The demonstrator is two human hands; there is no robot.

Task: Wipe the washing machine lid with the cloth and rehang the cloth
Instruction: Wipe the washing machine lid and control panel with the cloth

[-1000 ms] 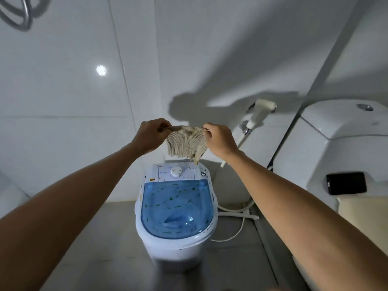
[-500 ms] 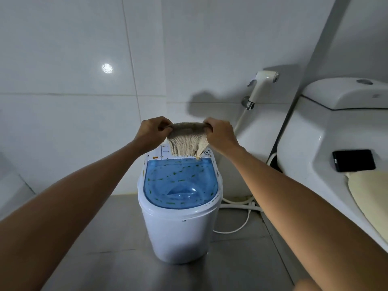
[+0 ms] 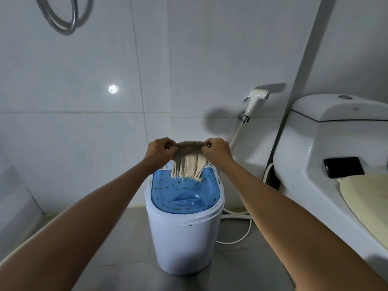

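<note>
The cloth (image 3: 188,159), a beige ribbed rag, was hanging in the air right over the back end of the small washing machine (image 3: 184,227), its frayed bottom edge dangling just above the blue see-through lid (image 3: 185,195) and, as far as I could tell, not touching it. Each hand had a closed grip on one top corner: left hand (image 3: 160,149) pinching the left corner, right hand (image 3: 217,150) pinching the right one, so the rag was stretched between them like a little banner. Seemed to me the wiping hadn't begun, this was the spread-it-out bit. To do it well I'd bunch or fold the rag into one palm, lay it flat on the lid and work from the control panel end toward the front rim in overlapping passes, pressing lightly since that plastic looked flexy. The control panel was mostly hidden behind the rag and hands, so no idea about the knobs. Couldn't tell if the green flecks were printed on the lid or dirt. The hook or rail the rag goes back on wasn't anywhere in view, just a loop of shower hose (image 3: 63,15) cut off up top. Off to the right were a bidet sprayer (image 3: 255,100) on the wall and a toilet (image 3: 336,148) with a dark phone (image 3: 343,170) lying on it.
</note>
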